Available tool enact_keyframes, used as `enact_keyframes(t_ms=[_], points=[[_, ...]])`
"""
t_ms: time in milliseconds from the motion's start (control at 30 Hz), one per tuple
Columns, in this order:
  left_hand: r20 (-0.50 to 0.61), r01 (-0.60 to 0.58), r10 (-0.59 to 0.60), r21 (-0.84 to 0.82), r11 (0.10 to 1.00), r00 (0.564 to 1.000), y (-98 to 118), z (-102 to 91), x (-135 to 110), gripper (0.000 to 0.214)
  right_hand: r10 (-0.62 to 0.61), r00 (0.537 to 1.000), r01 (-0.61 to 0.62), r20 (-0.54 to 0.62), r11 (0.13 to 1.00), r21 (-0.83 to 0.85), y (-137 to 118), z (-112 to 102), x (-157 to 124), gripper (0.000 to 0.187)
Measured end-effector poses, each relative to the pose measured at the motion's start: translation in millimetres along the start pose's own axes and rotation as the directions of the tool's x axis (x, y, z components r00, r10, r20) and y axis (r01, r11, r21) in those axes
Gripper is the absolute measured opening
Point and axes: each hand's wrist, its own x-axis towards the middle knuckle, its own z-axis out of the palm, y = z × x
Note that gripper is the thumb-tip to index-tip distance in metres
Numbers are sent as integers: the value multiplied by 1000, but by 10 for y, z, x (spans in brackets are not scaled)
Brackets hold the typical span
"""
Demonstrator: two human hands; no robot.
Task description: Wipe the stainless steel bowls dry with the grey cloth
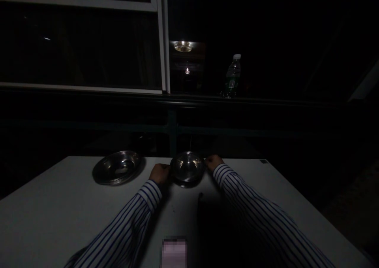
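A shiny metal bowl (pixel 187 169) is at the far edge of the white table, with one hand on each side of it. My left hand (pixel 160 173) is closed at the bowl's left rim. On the opposite side, my right hand (pixel 213 162) grips the right rim with bent fingers. The fingertips are partly lost in the dark. Left of my left hand lies a stack of metal plates (pixel 117 168), tilted slightly.
The white table (pixel 74 216) spans the front. A pixelated phone-like object (pixel 174 253) lies at its near edge. Behind the table run a dark railing and a window frame (pixel 164 42). A plastic bottle (pixel 233 78) with a green label stands on the ledge.
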Motion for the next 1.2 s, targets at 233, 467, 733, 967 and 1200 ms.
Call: enact_keyframes(t_ms=[233,467,733,967,1200], points=[[30,-12,6,230,973,1000,-131,62,33,28,25,999,-22,35,996,-85,38,216,14,17],[13,-37,34,285,958,999,-158,122,-2,25,55,997,-47,63,992,-117,79,257,-10,16],[38,6,-5,-4,1000,999,-345,124,169,25,71,982,-76,173,997,22,187,323,19,21],[73,46,-26,-281,959,997,-327,264,161,21,109,981,-135,160,976,168,299,249,30,21],[214,80,2,-371,925,977,18,766,142,21,206,975,-220,81,940,260,782,-179,-67,22]])
